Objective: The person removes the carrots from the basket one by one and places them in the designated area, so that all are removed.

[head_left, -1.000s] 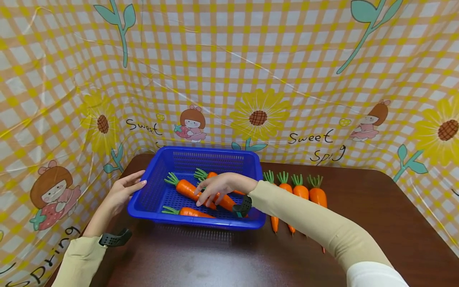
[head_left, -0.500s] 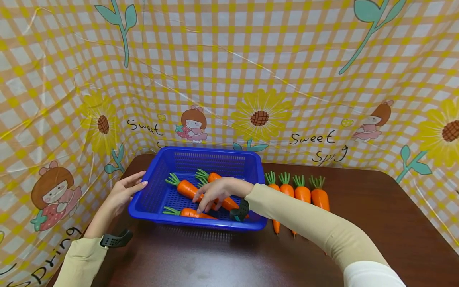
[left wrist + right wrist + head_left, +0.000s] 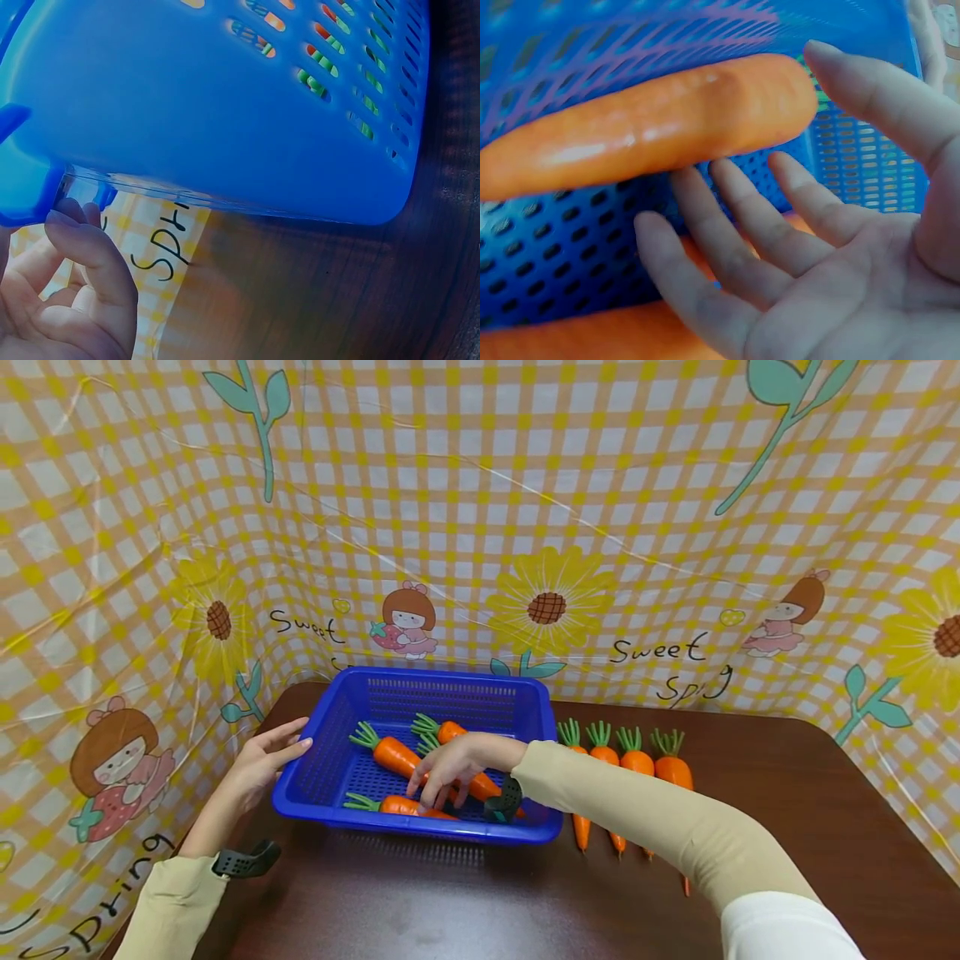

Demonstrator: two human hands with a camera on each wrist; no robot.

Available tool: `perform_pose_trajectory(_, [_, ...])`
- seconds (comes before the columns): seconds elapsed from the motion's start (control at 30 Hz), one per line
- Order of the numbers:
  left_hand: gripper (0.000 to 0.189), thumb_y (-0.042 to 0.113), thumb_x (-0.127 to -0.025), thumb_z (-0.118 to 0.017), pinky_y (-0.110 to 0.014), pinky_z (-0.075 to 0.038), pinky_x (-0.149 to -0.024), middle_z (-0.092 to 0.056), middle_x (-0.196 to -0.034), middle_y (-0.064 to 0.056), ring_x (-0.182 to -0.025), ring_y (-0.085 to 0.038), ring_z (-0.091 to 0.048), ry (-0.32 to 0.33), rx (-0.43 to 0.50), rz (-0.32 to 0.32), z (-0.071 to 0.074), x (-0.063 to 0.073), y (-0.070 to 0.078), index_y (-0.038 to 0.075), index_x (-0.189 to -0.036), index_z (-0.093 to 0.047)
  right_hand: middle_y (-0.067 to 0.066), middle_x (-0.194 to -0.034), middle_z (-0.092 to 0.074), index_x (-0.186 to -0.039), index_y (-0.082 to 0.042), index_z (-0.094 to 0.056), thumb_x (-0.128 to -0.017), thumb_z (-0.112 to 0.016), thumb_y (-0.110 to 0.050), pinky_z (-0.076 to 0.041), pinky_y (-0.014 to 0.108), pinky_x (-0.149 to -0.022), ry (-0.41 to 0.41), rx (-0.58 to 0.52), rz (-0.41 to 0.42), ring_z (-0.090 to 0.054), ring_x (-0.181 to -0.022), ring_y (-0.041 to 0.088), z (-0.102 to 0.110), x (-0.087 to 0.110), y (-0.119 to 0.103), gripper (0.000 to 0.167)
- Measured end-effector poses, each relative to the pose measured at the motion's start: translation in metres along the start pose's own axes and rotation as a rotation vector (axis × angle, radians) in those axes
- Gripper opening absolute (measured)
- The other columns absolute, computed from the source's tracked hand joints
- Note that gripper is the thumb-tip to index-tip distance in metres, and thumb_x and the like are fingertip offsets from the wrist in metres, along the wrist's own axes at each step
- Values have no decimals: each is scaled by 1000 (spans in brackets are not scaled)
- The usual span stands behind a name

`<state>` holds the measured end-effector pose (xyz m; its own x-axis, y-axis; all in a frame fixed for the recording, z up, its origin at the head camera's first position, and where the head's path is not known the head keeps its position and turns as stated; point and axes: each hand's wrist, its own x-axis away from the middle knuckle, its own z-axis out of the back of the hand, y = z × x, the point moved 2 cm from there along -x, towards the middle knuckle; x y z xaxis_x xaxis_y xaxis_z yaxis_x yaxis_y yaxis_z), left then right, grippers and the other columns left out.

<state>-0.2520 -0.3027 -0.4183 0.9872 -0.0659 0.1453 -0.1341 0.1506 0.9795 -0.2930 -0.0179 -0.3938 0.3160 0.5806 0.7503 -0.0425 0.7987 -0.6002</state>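
Note:
A blue plastic basket with slotted walls stands on the table, several orange carrots with green tops lying in it. My left hand holds the basket's left rim; the left wrist view shows the thumb at the rim's edge, the other fingers partly hidden. Inside the basket, my right hand reaches down over the carrot nearest the front wall. In the right wrist view its fingers are spread, thumb near the thick end of that carrot, fingertips along its other side. Firm contact cannot be told.
Right of the basket, several carrots lie side by side on the dark wooden table, partly behind the right forearm. A checked, flower-printed cloth encloses the back and sides. Other carrots lie deeper in the basket.
My right hand has lowered from above the middle carrots toward the front carrot, its fingers now about that carrot. My left hand stays at the basket rim.

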Motion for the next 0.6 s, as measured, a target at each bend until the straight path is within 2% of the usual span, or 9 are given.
perform_pose_trajectory(0.33, [67,25,-95,-62,-26,-57,-72,-57,-99,12,-81,-2,-64,7,3,-2,1,-2,0,-1,-148,-31,6,-122,-59,-135,-11,-50,-88,-64,-7,-52,43,-92,-38,-5,-30,-60,-106,17,2,-5,2,49])
perform_pose_trajectory(0.6, [66,24,-95,-61,-26,-57,-71,-57,-98,11,-80,-3,-65,-3,7,1,1,-2,0,0,-149,-30,6,-117,-61,-136,-9,-49,-90,-62,-4,-53,44,-93,-53,-1,-50,-60,-106,20,2,-11,0,48])
